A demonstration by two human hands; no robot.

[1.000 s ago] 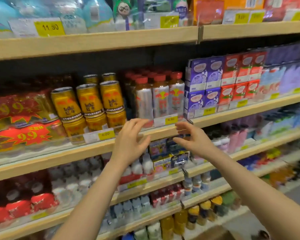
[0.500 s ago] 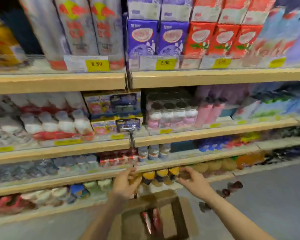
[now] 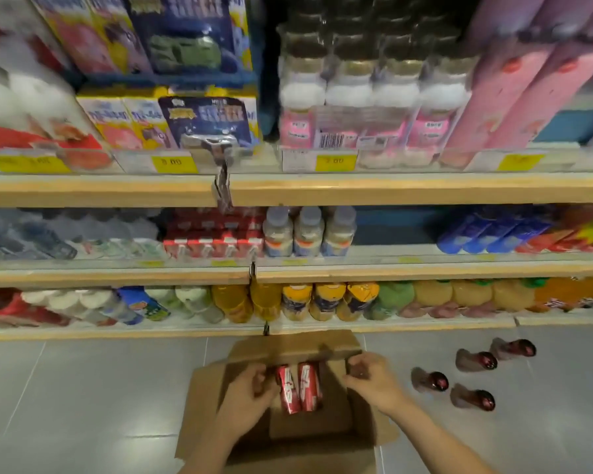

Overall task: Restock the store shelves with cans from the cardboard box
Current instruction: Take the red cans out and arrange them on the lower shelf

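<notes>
An open cardboard box [image 3: 204, 401] stands on the grey floor below the shelves. Inside it lie two red cans, the left one [image 3: 287, 390] and the right one [image 3: 310, 384], side by side. My left hand [image 3: 249, 388] reaches into the box with its curved fingers right beside the left can; whether they grip it is unclear. My right hand [image 3: 370, 374] hovers at the box's right side, fingers loosely curled, a dark gap away from the right can and holding nothing.
Several dark red-capped bottles [image 3: 432, 380] lie on the floor right of the box. The bottom shelf [image 3: 117, 331], with orange and green drink bottles [image 3: 329, 301], runs just behind the box. Higher wooden shelves [image 3: 391, 189] are packed with cartons and bottles.
My view has dropped from the upper shelves to the floor. Both hands have come down from shelf height into the box, beside the red cans.
</notes>
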